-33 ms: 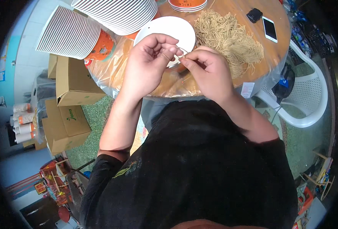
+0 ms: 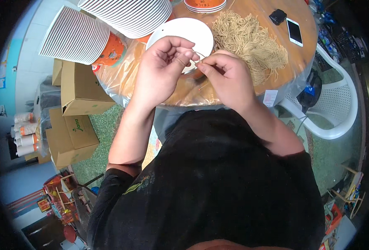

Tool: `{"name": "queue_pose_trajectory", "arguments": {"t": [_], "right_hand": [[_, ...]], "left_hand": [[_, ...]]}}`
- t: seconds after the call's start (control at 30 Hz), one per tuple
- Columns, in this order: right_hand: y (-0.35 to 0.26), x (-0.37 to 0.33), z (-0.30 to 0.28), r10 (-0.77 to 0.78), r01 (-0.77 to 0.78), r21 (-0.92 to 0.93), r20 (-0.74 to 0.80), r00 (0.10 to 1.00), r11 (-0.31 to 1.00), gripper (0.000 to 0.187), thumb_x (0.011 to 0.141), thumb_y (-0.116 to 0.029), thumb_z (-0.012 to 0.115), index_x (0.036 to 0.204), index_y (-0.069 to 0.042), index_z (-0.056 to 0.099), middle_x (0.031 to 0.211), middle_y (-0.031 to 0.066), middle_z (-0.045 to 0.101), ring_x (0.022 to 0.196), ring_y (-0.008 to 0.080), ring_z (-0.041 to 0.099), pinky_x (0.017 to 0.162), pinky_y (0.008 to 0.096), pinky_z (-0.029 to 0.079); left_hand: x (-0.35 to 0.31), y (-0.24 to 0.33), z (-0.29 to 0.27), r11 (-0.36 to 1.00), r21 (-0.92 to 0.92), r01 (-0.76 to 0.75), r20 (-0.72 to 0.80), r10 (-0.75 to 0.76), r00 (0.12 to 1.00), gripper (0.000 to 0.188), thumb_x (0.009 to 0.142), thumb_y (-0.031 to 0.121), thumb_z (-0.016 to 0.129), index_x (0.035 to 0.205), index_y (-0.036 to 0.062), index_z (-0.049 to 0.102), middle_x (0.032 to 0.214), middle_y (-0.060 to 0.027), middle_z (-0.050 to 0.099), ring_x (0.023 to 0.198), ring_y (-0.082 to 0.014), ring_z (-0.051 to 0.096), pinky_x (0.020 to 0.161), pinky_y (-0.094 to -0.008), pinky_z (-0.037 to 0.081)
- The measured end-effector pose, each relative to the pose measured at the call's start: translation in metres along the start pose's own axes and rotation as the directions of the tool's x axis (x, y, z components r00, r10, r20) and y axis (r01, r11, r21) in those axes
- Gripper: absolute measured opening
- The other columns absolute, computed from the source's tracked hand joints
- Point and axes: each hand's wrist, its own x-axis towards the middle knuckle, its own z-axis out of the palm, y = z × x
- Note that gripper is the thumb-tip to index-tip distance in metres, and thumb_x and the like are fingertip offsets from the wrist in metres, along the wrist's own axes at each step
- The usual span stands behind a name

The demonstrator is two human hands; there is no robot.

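Note:
My left hand (image 2: 161, 66) and my right hand (image 2: 230, 75) meet over the table's near side. A thin tan cord (image 2: 198, 54) runs between their fingertips. Thumb and fingers of my right hand pinch it; my left thumb and forefinger close on it too, the other fingers curled. Just beyond and partly behind my hands is a white round piece (image 2: 188, 31) with a small dark hole near its left edge. A loose heap of tan cords (image 2: 251, 43) lies to the right of it.
Stacks of orange buckets with white rims (image 2: 74, 35) lean at the table's far left. More orange tubs (image 2: 205, 5) stand at the back. A phone (image 2: 294, 32) and a black object (image 2: 278, 16) lie right. Cardboard boxes (image 2: 78, 135) are left, a white plastic chair (image 2: 334, 96) right.

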Motion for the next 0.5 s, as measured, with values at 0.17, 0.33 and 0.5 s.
{"name": "queue_pose_trajectory", "arguments": {"t": [0.17, 0.33, 0.5], "right_hand": [[-0.006, 0.008, -0.003, 0.023, -0.022, -0.032, 0.027, 0.999, 0.999, 0.016, 0.099, -0.015, 0.083, 0.103, 0.001, 0.084, 0.097, 0.0138, 0.079, 0.087, 0.0288, 0.078, 0.081, 0.0413, 0.061], [-0.011, 0.012, -0.003, 0.06, -0.056, -0.094, 0.039, 0.997, 0.994, 0.017, 0.098, -0.016, 0.082, 0.102, 0.0, 0.084, 0.099, 0.0156, 0.08, 0.093, 0.0328, 0.08, 0.086, 0.0441, 0.062], [-0.013, 0.012, -0.004, 0.007, -0.003, -0.14, 0.034, 0.999, 0.99, 0.016, 0.098, -0.017, 0.082, 0.103, -0.002, 0.085, 0.1, 0.015, 0.079, 0.095, 0.0349, 0.079, 0.088, 0.0452, 0.062]], "left_hand": [[-0.002, -0.001, -0.003, 0.991, -0.081, -0.11, 0.032, 0.113, 0.993, 0.017, 0.114, 0.001, 0.067, 0.13, -0.0036, 0.068, 0.107, -0.0048, 0.077, 0.103, -0.0112, 0.075, 0.095, -0.0275, 0.062], [-0.003, 0.001, -0.005, 0.997, -0.025, -0.069, 0.129, 0.072, 0.989, 0.022, 0.113, -0.001, 0.068, 0.134, -0.0034, 0.067, 0.099, -0.0002, 0.071, 0.098, -0.0092, 0.073, 0.089, -0.0256, 0.059], [0.001, 0.002, -0.011, 0.989, 0.142, 0.052, 0.156, -0.074, 0.985, 0.026, 0.112, 0.001, 0.068, 0.137, -0.0047, 0.068, 0.094, 0.0018, 0.071, 0.091, -0.0068, 0.071, 0.08, -0.0243, 0.055]]}}
